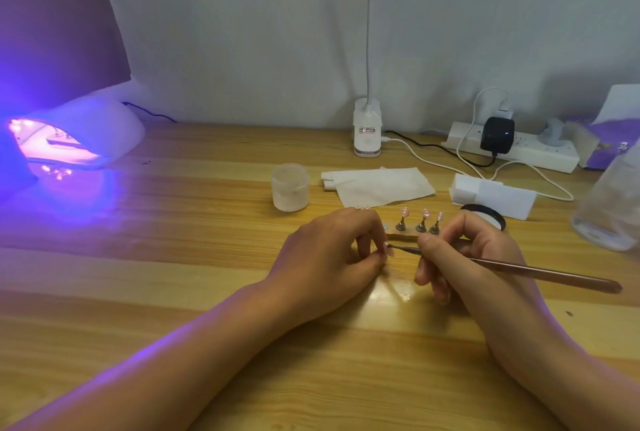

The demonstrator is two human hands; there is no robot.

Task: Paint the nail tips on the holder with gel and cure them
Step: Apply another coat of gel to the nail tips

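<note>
Pointing left along a near-level axis, brush (519,269) pinched by right hand (464,257), nail tip (388,250) pinched by left hand (332,250).

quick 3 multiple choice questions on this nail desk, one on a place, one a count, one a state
1. Where is the curing lamp? A) far left on the table B) at the near edge C) far right
2. How many nail tips stand on the holder? A) one B) three C) six
3. What is the right hand doing? A) lying flat, empty B) gripping a brush C) clenched, holding nothing

Answers: 1 A, it glows purple at far left. 2 B, three pink tips sit on stands. 3 B, its fingers curl round the brush.
</note>
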